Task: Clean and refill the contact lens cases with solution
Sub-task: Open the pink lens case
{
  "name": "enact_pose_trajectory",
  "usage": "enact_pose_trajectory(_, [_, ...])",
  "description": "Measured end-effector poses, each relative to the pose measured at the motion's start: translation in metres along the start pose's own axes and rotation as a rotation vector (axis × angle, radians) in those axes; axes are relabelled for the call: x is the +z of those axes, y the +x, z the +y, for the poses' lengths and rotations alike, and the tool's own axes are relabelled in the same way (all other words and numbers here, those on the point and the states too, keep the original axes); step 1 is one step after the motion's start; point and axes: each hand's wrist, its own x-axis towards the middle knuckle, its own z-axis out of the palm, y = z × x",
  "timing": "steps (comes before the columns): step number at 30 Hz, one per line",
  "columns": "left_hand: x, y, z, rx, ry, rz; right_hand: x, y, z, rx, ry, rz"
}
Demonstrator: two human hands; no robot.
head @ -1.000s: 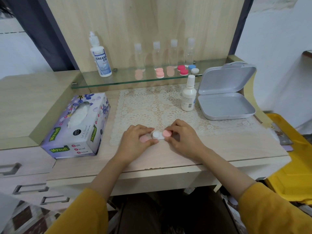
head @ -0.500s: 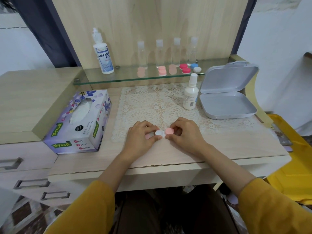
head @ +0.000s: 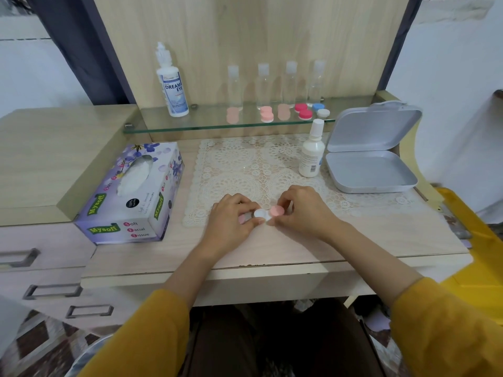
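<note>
Step in hand: judged to be opening, early in the task. A cap is being worked on one case, and no bottle or tissue is in hand.
Lens case (head: 260,213): at 6 o'clock on the lace mat (head: 245,164), on its near edge between both hands. A white round part faces up. I cannot tell if it is a well or a lid, or whether it holds liquid.
Left hand (head: 231,221): fingers curl over the case's 9 o'clock end and hold it down. A bit of pink shows beneath them.
Right hand (head: 302,210): thumb and fingers pinch the pink cap (head: 277,211), tilted at the case's 3 o'clock end.
Next move: probably needs the cap lifted off and set down while the left hand keeps the case steady. Then a reach to 10 o'clock for a tissue.
Tissue box (head: 133,191): at 9 to 10 o'clock, with white tissue standing in its slot.
Solution bottle (head: 174,88): upright and capped at 11 o'clock on the glass shelf (head: 190,126). Fill level hidden.
Small white bottle (head: 311,156): at 1 o'clock on the mat, capped and opaque.
Grey box (head: 370,170): at 2 o'clock with its lid raised. Nothing shows in its tray.
Clear bottles (head: 234,85): four at 12 o'clock on the shelf, all capped. Contents not discernible.
Spare cases (head: 302,111): pink, red, and blue-and-white, shut, in front of those bottles.
</note>
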Motion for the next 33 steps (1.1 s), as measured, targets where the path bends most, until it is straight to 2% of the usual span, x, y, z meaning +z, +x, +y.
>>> enact_pose_trajectory(8, [0.000,0.000,-0.001,-0.006,-0.002,-0.003,-0.005,-0.002,0.003,-0.097,0.044,-0.132])
enact_pose_trajectory(12, [0.000,0.000,-0.001,0.002,0.000,-0.001,-0.001,-0.001,-0.001,-0.010,0.011,-0.080])
enact_pose_trajectory(21, [-0.001,-0.001,0.000,0.002,-0.012,-0.004,-0.007,-0.001,-0.003,-0.101,0.022,-0.127])
enact_pose_trajectory(28, [-0.001,-0.001,0.001,-0.018,-0.026,-0.003,-0.016,0.000,0.007,0.009,-0.005,-0.033])
enact_pose_trajectory(33, [-0.002,-0.001,0.001,-0.026,-0.036,-0.005,-0.013,-0.007,0.018,0.062,-0.058,-0.043])
